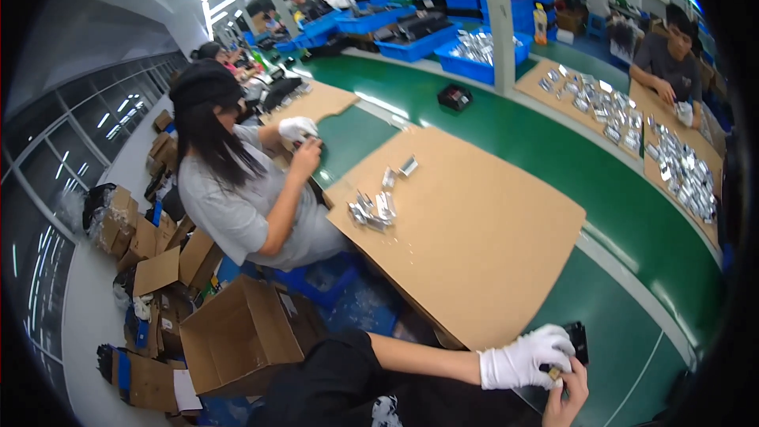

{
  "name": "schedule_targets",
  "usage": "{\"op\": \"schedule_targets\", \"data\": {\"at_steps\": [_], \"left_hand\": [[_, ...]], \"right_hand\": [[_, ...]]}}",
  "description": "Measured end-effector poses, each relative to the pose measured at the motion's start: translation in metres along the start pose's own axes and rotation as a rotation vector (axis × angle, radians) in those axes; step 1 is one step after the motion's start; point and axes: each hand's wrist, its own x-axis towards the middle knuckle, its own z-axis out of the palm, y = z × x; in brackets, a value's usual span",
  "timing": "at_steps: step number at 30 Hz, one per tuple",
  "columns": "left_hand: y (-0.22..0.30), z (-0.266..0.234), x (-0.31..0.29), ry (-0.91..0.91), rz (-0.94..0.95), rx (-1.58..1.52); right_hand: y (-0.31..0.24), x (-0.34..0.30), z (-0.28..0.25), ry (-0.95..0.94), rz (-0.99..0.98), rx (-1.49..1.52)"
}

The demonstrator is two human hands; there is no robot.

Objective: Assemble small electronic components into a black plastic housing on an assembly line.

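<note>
At the lower right, my left hand [522, 357], in a white glove, curls its fingers against a black block-like part [580, 341]. My bare right hand [571, 397] comes up from the lower edge and meets the gloved fingers, its fingers closed near the part's lower end. A small brass-coloured piece [555, 373] shows between the gloved fingers and my right thumb. The fingers partly hide what the right hand grips. Both hands are over the green bench top, just off the near corner of a tan board [474, 245].
Several silver metal parts [371, 212] lie on the board's left side. A co-worker [245, 182] sits at left, an open carton [245, 336] below. Across the green belt [522, 138] are a black tray [455, 97], blue bins [466, 67], silver-part piles [680, 174] and another co-worker [672, 63].
</note>
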Motion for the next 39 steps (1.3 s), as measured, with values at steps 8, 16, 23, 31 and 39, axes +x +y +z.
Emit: {"op": "schedule_targets", "data": {"at_steps": [8, 16, 23, 31, 39], "left_hand": [[-0.006, -0.157, 0.029, 0.079, -0.196, 0.855], [-0.171, -0.426, -0.01, 0.288, -0.812, 1.508], [-0.068, -0.24, 0.056, 0.256, -0.581, 0.636], [-0.015, -0.051, 0.051, -0.178, -0.247, 0.18], [-0.002, -0.014, 0.044, -0.141, -0.49, -0.175]], "right_hand": [[-0.019, 0.005, -0.005, -0.141, 0.228, 0.087], [-0.028, 0.032, -0.015, -0.108, 0.153, 0.182], [-0.021, 0.033, -0.033, -0.107, 0.202, 0.14], [-0.028, 0.039, -0.029, -0.08, 0.132, -0.043], [-0.029, 0.036, -0.031, -0.088, 0.074, -0.194]]}}
